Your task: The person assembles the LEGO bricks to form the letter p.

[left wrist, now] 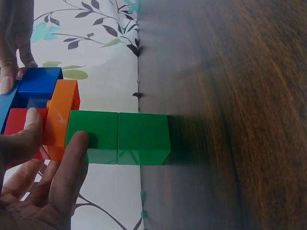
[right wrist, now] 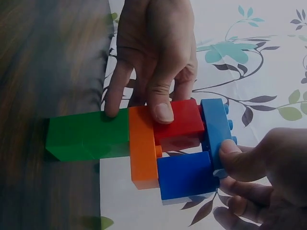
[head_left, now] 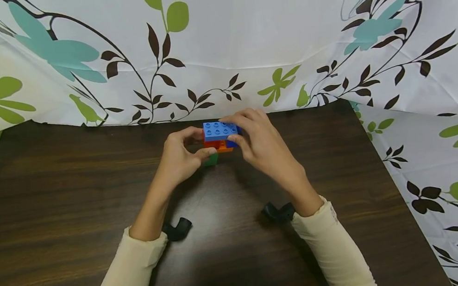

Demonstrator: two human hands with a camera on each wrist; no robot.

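A small tower of toy building bricks stands at the table's far side. Two green bricks (left wrist: 144,139) form its base, with an orange brick (right wrist: 143,148) lying across them. Above the orange one sit a red brick (right wrist: 178,125) and a dark blue brick (right wrist: 186,176), side by side with a gap between. My left hand (head_left: 178,160) grips the red brick from the left, one finger lying against the upper green brick. With thumb and fingers, my right hand (head_left: 260,142) pinches a lighter blue studded brick (head_left: 216,130), which spans the top of the red and dark blue ones.
The dark wooden table (head_left: 225,264) extends around the tower. Right behind it hangs a white cloth (head_left: 283,20) with a leaf and flower print. Black wrist-worn pieces (head_left: 178,230) stick out beside both cream sleeves (head_left: 122,280).
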